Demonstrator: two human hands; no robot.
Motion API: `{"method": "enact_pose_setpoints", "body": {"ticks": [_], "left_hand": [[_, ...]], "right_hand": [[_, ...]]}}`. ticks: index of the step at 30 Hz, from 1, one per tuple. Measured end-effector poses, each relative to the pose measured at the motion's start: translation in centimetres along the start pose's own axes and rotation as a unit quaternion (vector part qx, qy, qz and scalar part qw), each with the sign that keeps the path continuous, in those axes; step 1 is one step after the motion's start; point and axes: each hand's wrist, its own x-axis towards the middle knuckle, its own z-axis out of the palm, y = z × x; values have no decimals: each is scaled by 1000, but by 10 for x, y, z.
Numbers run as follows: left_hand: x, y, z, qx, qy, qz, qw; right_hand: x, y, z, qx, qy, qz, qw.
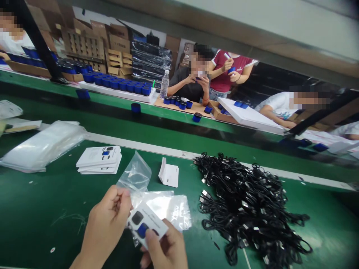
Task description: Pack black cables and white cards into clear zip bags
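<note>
Left hand (105,224) in a clenched grip on a clear zip bag (134,173), right hand (165,246) grasping a printed white card (147,224), both over the near side of the green worktop (42,201), a heap of black cables (246,205) just to the right

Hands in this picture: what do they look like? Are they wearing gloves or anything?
The left hand and the right hand are bare, with no gloves. No rings, watch or bracelet show. No sleeve shows either: the left forearm is bare down to the picture's edge.
</note>
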Motion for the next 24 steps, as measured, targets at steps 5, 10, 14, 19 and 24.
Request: {"method": "enact_pose_setpoints", "body": {"ticks": [5,10,14,19,24], "left_hand": [[-3,5,-1,80,4,81,994],[-8,4,4,119,28,194,973],[-15,1,12,172,11,252,952],[-19,4,18,196,-6,273,942],[-25,1,22,172,-62,293,938]], "right_hand": [[6,-24,-31,-386,114,-412,817],[18,-27,-32,-472,97,-424,767],[23,-18,-28,-442,160,-416,778],[22,-10,-26,-429,143,-377,808],[19,-21,-29,-427,62,-250,867]]}}
